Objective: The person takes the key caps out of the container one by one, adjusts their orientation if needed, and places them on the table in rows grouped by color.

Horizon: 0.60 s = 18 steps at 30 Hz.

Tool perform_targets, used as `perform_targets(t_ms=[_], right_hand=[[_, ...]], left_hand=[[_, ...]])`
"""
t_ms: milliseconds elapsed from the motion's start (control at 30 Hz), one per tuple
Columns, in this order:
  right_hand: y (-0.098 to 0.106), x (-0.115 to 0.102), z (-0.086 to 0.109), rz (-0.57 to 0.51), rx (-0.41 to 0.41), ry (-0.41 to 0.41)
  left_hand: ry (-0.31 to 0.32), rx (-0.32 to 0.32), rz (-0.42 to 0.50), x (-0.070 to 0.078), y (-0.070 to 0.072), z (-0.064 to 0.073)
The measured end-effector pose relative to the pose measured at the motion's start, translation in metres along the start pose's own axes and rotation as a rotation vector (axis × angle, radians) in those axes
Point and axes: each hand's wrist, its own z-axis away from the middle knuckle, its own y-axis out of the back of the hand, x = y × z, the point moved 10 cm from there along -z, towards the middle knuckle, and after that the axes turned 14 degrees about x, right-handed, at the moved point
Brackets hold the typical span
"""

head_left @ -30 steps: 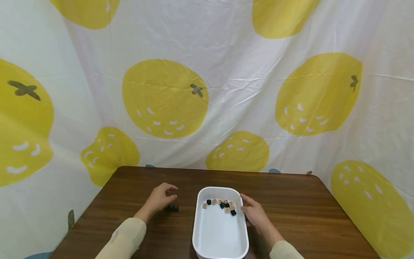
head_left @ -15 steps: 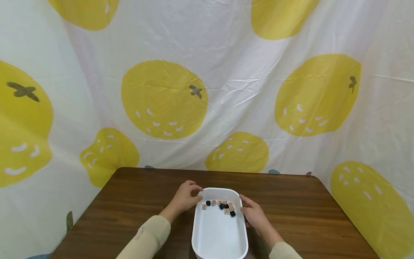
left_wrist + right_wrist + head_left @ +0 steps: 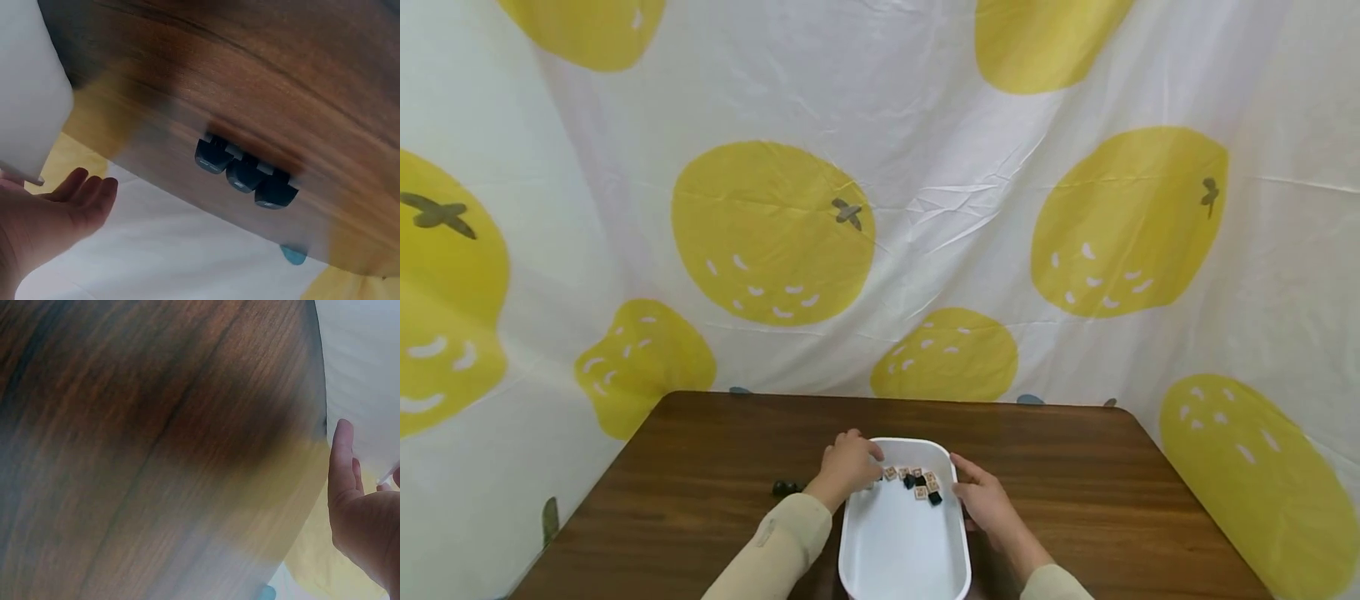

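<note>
A white oblong tray (image 3: 904, 550) stands on the brown table, with several beige printed cubes (image 3: 921, 493) and black keycap-like pieces (image 3: 935, 498) towards its far end. My left hand (image 3: 848, 464) reaches over the tray's left rim, fingers bent down beside the leftmost pieces. What its thumb and index finger touch is hidden by the hand and the tray wall. My right hand (image 3: 988, 502) holds the right rim, thumb at the edge and fingers along the outside. Left of the tray, three black keycap-like pieces (image 3: 245, 175) lie in a row on the table.
The wood-grain table (image 3: 1075, 483) extends on both sides of the tray. Behind it hangs a white cloth (image 3: 940, 200) with yellow fruit prints, meeting the table's far edge.
My left hand has moved right from beside the black pieces on the table to over the tray's left rim. My right hand has kept its hold on the tray.
</note>
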Motion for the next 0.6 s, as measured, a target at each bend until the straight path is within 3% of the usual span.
perform_targets(t_ms=[167,600], right_hand=[[0.000,-0.001,0.002,0.007,0.008,0.006],[-0.001,0.003,0.001,0.005,0.008,-0.005]], left_hand=[[-0.040,-0.023,-0.111,0.006,-0.003,0.002],[-0.044,-0.044,-0.202,0.003,-0.012,0.001]])
